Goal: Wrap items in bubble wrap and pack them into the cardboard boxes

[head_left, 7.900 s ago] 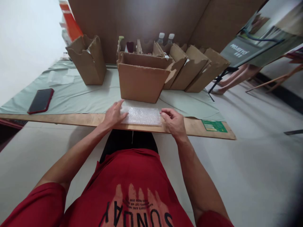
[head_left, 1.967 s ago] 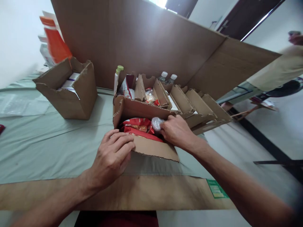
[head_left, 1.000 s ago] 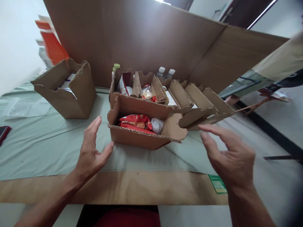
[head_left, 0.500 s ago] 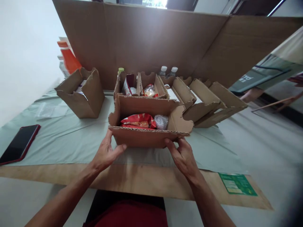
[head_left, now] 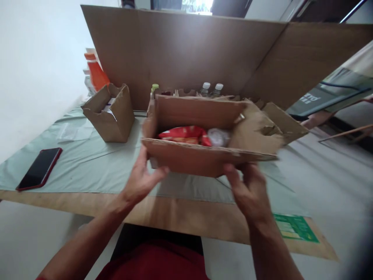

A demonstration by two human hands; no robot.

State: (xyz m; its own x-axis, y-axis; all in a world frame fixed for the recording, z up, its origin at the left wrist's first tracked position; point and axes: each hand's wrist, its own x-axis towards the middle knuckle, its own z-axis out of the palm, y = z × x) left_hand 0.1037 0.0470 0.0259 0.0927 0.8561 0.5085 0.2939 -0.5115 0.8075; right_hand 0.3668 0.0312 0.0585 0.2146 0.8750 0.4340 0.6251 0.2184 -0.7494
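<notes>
An open cardboard box (head_left: 201,159) is lifted off the table, tilted toward me and blurred by motion. My left hand (head_left: 142,179) grips its lower left corner. My right hand (head_left: 250,190) holds its lower right front edge from beneath. Inside lie a red snack packet (head_left: 183,134) and a bubble-wrapped item (head_left: 218,136).
The table (head_left: 72,171) carries a pale green cloth. A red phone (head_left: 39,169) lies at left, and a smaller open box (head_left: 112,114) stands behind it. More boxes (head_left: 287,122), two bottles (head_left: 211,88) and a tall cardboard screen (head_left: 189,50) stand behind. Another person's legs (head_left: 314,116) are at far right.
Both hands closed in on the box after the wrapped item went in, gripped its front, and have now raised it off the table toward me.
</notes>
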